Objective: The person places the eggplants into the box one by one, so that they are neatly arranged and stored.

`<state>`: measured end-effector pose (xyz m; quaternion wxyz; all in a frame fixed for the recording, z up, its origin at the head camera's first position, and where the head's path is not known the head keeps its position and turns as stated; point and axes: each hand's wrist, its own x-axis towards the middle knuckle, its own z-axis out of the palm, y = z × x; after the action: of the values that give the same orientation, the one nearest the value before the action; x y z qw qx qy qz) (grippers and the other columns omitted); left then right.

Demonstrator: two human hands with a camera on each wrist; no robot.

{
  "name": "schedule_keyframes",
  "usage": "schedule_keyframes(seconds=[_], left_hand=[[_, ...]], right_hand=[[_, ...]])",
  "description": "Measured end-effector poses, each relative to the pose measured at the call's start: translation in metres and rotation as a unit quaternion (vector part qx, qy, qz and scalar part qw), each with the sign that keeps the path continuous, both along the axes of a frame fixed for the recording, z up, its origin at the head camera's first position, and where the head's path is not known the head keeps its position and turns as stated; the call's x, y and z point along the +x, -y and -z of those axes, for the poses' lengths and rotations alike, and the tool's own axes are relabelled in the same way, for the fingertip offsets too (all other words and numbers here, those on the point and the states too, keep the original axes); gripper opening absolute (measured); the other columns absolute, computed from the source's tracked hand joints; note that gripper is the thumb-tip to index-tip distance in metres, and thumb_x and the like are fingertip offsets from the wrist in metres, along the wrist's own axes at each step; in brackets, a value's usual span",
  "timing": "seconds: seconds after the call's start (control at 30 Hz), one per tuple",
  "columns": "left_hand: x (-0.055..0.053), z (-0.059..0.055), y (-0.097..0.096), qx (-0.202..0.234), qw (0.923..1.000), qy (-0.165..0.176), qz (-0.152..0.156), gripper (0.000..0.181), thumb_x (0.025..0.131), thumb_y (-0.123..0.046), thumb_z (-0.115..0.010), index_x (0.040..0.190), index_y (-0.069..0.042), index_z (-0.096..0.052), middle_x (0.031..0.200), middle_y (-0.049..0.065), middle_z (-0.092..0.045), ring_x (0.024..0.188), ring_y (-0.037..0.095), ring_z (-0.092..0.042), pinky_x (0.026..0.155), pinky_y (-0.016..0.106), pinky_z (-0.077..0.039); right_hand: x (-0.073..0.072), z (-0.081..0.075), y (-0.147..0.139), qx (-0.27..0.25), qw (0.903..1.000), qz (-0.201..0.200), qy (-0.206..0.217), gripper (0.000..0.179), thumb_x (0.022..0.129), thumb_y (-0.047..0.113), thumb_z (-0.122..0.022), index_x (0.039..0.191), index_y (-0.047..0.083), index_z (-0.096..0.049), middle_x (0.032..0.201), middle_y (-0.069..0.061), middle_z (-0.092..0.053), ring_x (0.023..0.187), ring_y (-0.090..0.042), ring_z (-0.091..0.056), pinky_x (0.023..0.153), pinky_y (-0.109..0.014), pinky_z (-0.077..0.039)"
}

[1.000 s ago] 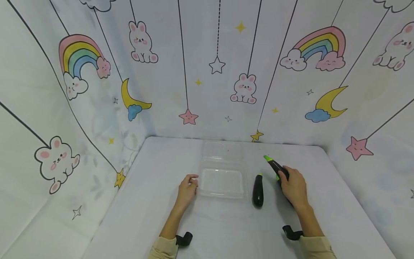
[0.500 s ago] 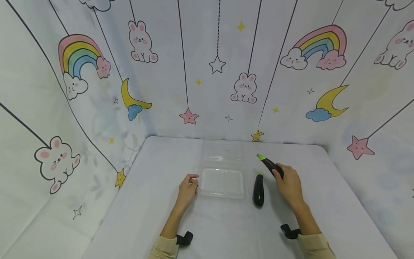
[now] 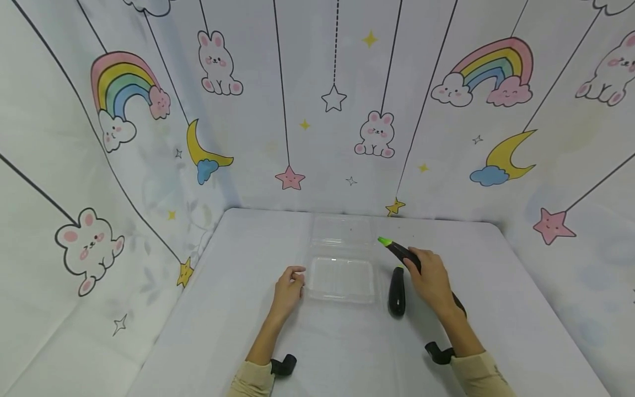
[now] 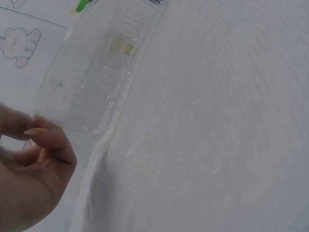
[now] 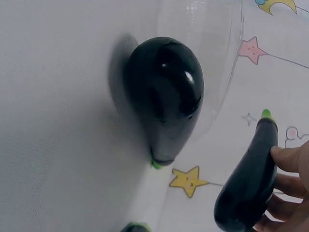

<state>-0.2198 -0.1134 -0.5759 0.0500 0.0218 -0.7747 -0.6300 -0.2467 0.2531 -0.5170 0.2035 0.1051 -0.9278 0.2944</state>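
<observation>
A dark eggplant with a green stem (image 3: 397,251) is in my right hand (image 3: 432,278); thumb and fingers grip its thick end. The right wrist view shows this held eggplant (image 5: 248,181) raised off the table, the fingers (image 5: 289,186) on one side. A second eggplant (image 3: 397,293) lies just left of that hand. Behind my right wrist a third one (image 3: 459,304) is partly hidden. My left hand (image 3: 288,292) is at the left side of a clear plastic container (image 3: 342,300), curled fingers pinching its rim (image 4: 50,87) in the left wrist view.
The container's clear lid part (image 3: 341,229) lies open behind its tray. All stands on a white table (image 3: 223,309), with a patterned curtain (image 3: 317,149) close behind and at the sides.
My right hand has moved left with its eggplant, bringing the green stem close to the container's right back corner. The third eggplant now shows behind the wrist. My left hand stays in place.
</observation>
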Motion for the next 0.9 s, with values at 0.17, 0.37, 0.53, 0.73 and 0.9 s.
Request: schedule_keyframes(seconds=[0.17,0.37,0.53,0.73,0.9], left_hand=[[0.0,0.0,0.001,-0.002,1.0,0.002,0.002,0.027,0.105,-0.007,-0.052,0.129,0.002,-0.062,0.089,0.01,-0.061,0.062,0.012,-0.055,0.054,0.02,-0.044],[-0.001,-0.001,0.001,-0.005,1.0,0.004,0.006,0.027,0.106,-0.009,-0.052,0.13,0.0,-0.062,0.091,0.014,-0.062,0.063,0.013,-0.055,0.055,0.02,-0.044],[0.0,-0.001,0.002,-0.004,1.0,0.006,0.005,0.028,0.106,-0.01,-0.053,0.131,0.001,-0.062,0.09,0.013,-0.062,0.064,0.015,-0.056,0.055,0.021,-0.045],[0.001,0.0,0.001,0.001,0.9999,0.008,0.009,0.03,0.106,-0.008,-0.051,0.132,0.002,-0.06,0.091,0.011,-0.061,0.066,0.014,-0.056,0.056,0.02,-0.046],[0.001,-0.001,0.001,0.003,0.9999,0.008,0.01,0.029,0.106,-0.008,-0.05,0.132,0.0,-0.061,0.093,0.012,-0.061,0.067,0.014,-0.056,0.055,0.02,-0.046]], right_hand=[[0.0,0.0,0.005,0.005,0.9999,-0.008,-0.012,0.039,0.104,0.018,-0.066,0.135,-0.006,-0.062,0.124,-0.029,-0.064,0.115,-0.046,-0.057,0.09,-0.063,-0.049],[-0.001,-0.002,0.01,0.006,0.9993,-0.024,-0.027,0.038,0.102,0.015,-0.068,0.134,-0.006,-0.064,0.123,-0.029,-0.065,0.113,-0.047,-0.058,0.09,-0.063,-0.049],[-0.002,-0.002,0.012,0.009,0.999,-0.027,-0.035,0.037,0.101,0.014,-0.069,0.133,-0.006,-0.065,0.122,-0.028,-0.065,0.111,-0.046,-0.059,0.088,-0.061,-0.05],[-0.004,0.001,0.014,0.022,0.9988,-0.032,-0.031,0.04,0.101,0.016,-0.07,0.135,-0.004,-0.064,0.127,-0.026,-0.064,0.115,-0.042,-0.057,0.09,-0.059,-0.049],[-0.004,0.001,0.016,0.028,0.9984,-0.041,-0.026,0.04,0.102,0.017,-0.069,0.137,-0.002,-0.063,0.128,-0.024,-0.064,0.116,-0.041,-0.056,0.09,-0.059,-0.05]])
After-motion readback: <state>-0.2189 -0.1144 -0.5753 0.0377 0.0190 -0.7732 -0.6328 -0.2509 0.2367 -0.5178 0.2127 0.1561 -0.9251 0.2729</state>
